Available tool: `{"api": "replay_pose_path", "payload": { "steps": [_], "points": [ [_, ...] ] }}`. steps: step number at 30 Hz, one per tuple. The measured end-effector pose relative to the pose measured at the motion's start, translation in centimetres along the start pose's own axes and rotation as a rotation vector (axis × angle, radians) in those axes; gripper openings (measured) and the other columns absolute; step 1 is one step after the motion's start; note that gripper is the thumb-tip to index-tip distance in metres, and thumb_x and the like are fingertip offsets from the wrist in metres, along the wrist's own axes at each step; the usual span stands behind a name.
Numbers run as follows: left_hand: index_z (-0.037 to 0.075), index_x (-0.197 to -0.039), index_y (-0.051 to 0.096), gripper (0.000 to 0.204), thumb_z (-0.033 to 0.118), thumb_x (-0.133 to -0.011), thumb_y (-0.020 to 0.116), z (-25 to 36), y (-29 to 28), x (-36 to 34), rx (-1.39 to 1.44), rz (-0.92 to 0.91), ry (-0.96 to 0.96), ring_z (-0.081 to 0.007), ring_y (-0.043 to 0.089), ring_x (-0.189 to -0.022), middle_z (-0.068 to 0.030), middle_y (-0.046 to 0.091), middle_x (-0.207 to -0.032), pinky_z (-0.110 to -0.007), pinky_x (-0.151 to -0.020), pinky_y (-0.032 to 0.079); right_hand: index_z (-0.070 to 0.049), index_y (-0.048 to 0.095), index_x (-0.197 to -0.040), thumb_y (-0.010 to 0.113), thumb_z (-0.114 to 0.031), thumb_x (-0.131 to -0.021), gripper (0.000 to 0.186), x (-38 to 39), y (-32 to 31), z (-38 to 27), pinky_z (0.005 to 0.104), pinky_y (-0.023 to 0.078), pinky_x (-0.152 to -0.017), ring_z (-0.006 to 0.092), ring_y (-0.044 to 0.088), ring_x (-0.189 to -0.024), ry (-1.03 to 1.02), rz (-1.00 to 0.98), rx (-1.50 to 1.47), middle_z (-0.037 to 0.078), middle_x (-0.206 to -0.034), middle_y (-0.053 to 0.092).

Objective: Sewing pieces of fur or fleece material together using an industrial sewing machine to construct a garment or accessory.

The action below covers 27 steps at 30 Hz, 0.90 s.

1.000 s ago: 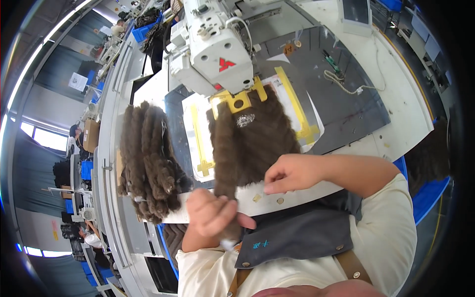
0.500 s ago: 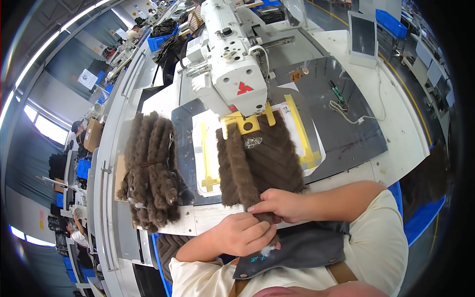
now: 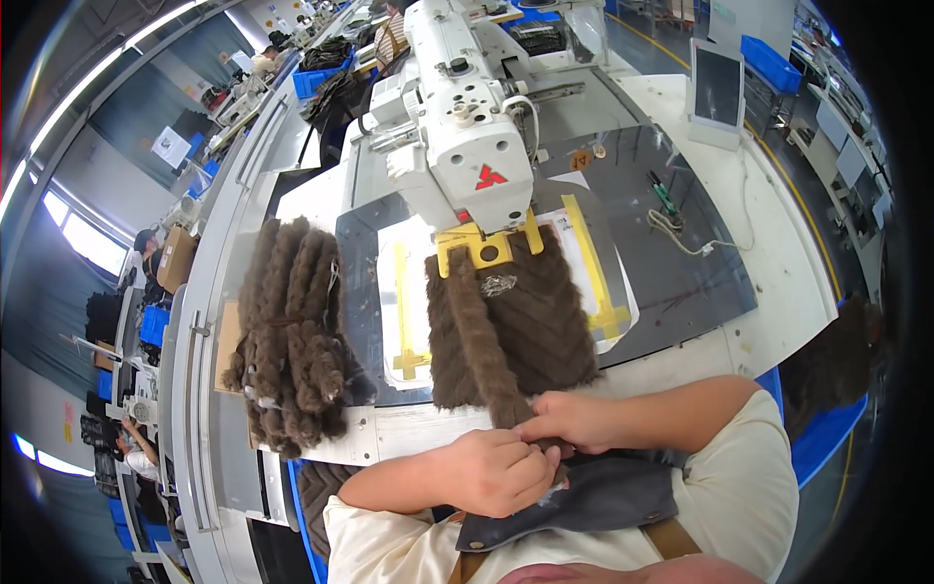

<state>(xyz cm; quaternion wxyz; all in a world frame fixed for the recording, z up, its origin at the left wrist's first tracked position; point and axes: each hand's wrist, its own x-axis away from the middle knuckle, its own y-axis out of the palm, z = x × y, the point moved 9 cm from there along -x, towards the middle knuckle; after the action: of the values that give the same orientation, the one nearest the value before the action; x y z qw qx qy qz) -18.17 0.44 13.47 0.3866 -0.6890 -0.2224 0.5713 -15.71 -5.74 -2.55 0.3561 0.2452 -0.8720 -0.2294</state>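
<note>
A tied bundle of brown fur strips point(image 3: 287, 331) lies at the left, overhanging the front edge of the white table point(image 3: 409, 428), and leaves only a narrow gap before the white template sheet point(image 3: 416, 287) with its yellow tape. On that sheet lies the brown fur panel point(image 3: 550, 331), ribbed in a chevron. A single fur strip point(image 3: 482, 341) runs down over the panel's left part, from the yellow clamp point(image 3: 503, 250) under the industrial sewing machine point(image 3: 477, 161) to past the table's front edge. There the left hand point(image 3: 496, 474) has its fingers curled closed around the strip's lower end; the right hand point(image 3: 574, 421), touching it, pinches the strip just above, thumb and fingers together, though part of this grip is hidden. The step in hand looks like working that loose end while the clamp bears on the top; a next move would probably call for light, even tension, without dragging the panel askew. Room is tight toward the body, with the dark grey apron point(image 3: 603, 501) just beneath the hands. To the right, the dark bed plate point(image 3: 681, 292) offers open space up to the green-handled snips point(image 3: 664, 195) and pale cord point(image 3: 681, 237)
</note>
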Motion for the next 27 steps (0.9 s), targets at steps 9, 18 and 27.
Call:
{"api": "replay_pose_path", "payload": {
  "steps": [9,18,27],
  "points": [
    [0.0,-0.088,0.073,0.017,0.016,-0.083,0.078,-0.9,2.7,-1.9,0.051,-0.105,0.041,-0.0105,0.051,-0.058,0.0012,0.045,-0.069,-0.027,-0.047,0.037,-0.006,0.067,-0.082,0.064,-0.026,-0.101,0.027,1.4,-2.8,1.3,0.0251,0.036,-0.047,0.0068,0.05,-0.054,0.008,-0.028,0.107,-0.002,-0.069,0.061],
    [-0.006,-0.116,0.064,0.071,0.063,-0.096,0.063,-16.8,9.7,0.6,0.919,-0.219,-0.721,-0.0362,0.065,-0.089,-0.0163,0.068,-0.094,-0.044,-0.079,0.05,-0.005,0.072,-0.081,0.062,-0.037,-0.094,0.036,5.4,-2.8,-12.6,0.05,0.053,-0.072,0.0408,0.068,-0.078,-0.178,0.06,1.556,0.019,-0.077,0.07],
    [-0.003,-0.093,0.066,0.039,0.035,-0.096,0.074,-22.1,11.8,4.6,0.781,-0.422,-1.02,-0.0284,0.055,-0.063,-0.0162,0.062,-0.07,-0.039,-0.065,0.047,-0.003,0.07,-0.074,0.065,-0.038,-0.092,0.04,7.3,-8.4,-20.2,0.0489,0.051,-0.067,0.0398,0.066,-0.073,-0.203,0.491,1.719,0.019,-0.069,0.064]
  ]
}}
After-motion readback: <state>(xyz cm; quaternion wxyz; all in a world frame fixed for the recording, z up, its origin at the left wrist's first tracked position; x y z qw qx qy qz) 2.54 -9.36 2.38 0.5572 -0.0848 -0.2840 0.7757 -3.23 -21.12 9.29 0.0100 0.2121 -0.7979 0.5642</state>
